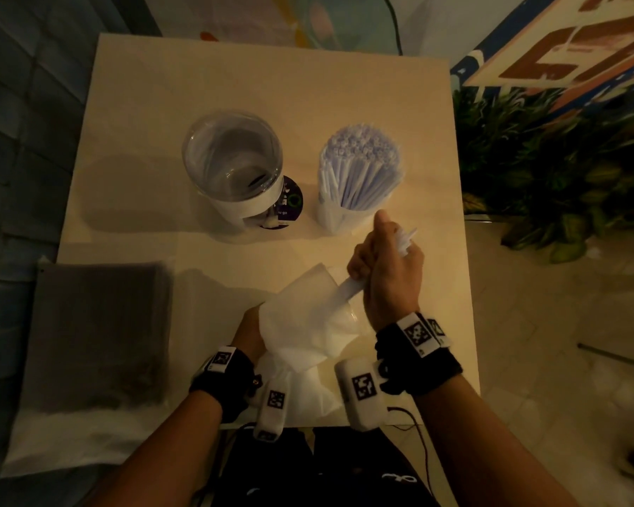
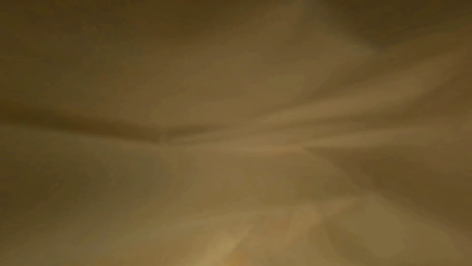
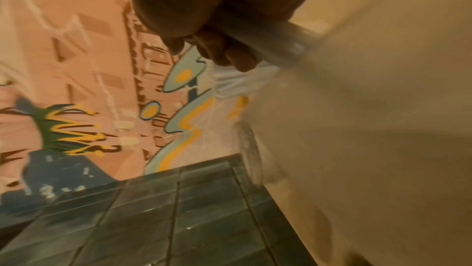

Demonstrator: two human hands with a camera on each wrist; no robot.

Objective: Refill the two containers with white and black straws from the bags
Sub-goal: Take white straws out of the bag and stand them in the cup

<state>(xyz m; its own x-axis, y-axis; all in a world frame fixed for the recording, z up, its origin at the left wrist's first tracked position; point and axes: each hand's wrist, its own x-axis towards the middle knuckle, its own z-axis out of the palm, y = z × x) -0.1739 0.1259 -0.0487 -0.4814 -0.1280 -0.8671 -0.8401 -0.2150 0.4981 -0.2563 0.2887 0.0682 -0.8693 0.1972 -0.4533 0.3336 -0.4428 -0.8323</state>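
Nearest the camera, the white bag (image 1: 308,323) is held off the surface (image 1: 264,78) between both hands. Left hand (image 1: 251,329) grips the gathered lower end of the bag, which appears to steady it so its mouth faces up and away toward the containers; its fingers are hidden behind the plastic, and the left wrist view shows only blurred folds. Right hand (image 1: 388,267) is closed in a fist round a bundle of white straws (image 1: 405,242). The bundle's long axis runs diagonally, lower end at the bag mouth, upper end past the thumb and pointing toward the far right. This orientation suits an upright drop into a container.

Just beyond the right hand stands the right container (image 1: 359,210), packed with white straws (image 1: 361,162) set upright, tips fanning toward the camera. Beside it on the left, the clear container (image 1: 235,159) stands upright and looks empty of straws; it is probably reserved for black ones. On the near left of the surface, the bag of black straws (image 1: 99,334) lies flat, long axis running away from the person, unopened as far as can be judged.
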